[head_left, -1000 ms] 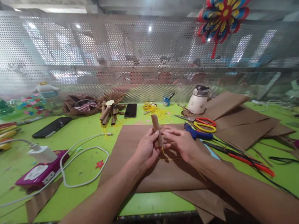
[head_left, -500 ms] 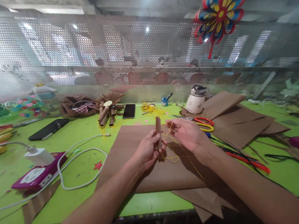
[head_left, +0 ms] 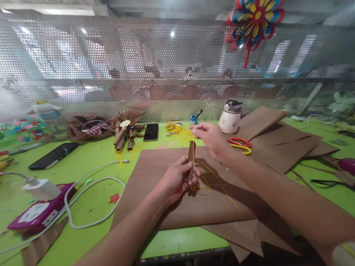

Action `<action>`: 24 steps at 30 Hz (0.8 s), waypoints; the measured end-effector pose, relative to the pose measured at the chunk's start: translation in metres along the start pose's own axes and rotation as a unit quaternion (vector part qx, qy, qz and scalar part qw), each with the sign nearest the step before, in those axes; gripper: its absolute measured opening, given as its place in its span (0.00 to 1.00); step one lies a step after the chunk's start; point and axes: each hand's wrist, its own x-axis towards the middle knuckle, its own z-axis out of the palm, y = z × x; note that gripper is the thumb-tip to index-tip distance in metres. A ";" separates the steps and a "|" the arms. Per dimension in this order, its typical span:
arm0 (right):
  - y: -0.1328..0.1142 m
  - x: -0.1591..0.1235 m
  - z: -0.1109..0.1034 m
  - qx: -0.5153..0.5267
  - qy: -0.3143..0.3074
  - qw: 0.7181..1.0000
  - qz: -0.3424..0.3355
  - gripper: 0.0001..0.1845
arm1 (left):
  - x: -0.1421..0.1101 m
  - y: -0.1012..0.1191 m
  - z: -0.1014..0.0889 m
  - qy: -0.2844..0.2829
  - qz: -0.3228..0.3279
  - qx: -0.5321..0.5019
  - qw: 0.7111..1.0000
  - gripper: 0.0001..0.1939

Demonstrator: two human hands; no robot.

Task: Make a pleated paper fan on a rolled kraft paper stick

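Note:
My left hand (head_left: 181,175) is closed around a folded strip of brown paper (head_left: 191,152), which stands nearly upright above a large brown paper sheet (head_left: 151,192). Yellow string (head_left: 213,173) runs along the strip and trails in loose loops to its right. Above and to the right of the strip's top, my right hand (head_left: 210,136) has its thumb and fingertips pinched together. The yellow string leads up toward those fingertips, though its end is hard to see there.
Red and yellow scissor handles (head_left: 240,144), stacked brown paper (head_left: 276,141) and a white bottle (head_left: 230,118) are at the right. Behind lie a phone (head_left: 151,132), tangled yellow string (head_left: 177,127) and paper rolls (head_left: 124,138). A white cable (head_left: 95,179) and purple power strip (head_left: 42,213) occupy the left.
My right hand has moved up and away from the paper strip, its fingers closing into a pinch. My left hand keeps its hold, and the strip leans slightly more to the right.

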 end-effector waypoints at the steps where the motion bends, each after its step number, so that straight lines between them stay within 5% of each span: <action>1: 0.001 0.003 0.002 -0.010 0.007 1.000 0.016 0.04 | 0.000 0.000 0.000 -0.006 0.000 -0.004 1.000 0.08; 9: 0.020 0.029 0.002 -0.009 0.014 0.991 0.132 0.04 | -0.001 0.000 -0.002 -0.020 -0.010 -0.006 1.000 0.10; 18: 0.020 0.045 0.002 -0.036 0.050 0.995 0.078 0.03 | 0.002 -0.001 -0.003 -0.019 0.010 0.040 0.999 0.09; 24: 0.032 0.047 0.005 -0.049 0.008 0.987 0.150 0.09 | -0.002 0.000 0.000 -0.030 0.045 0.058 0.997 0.11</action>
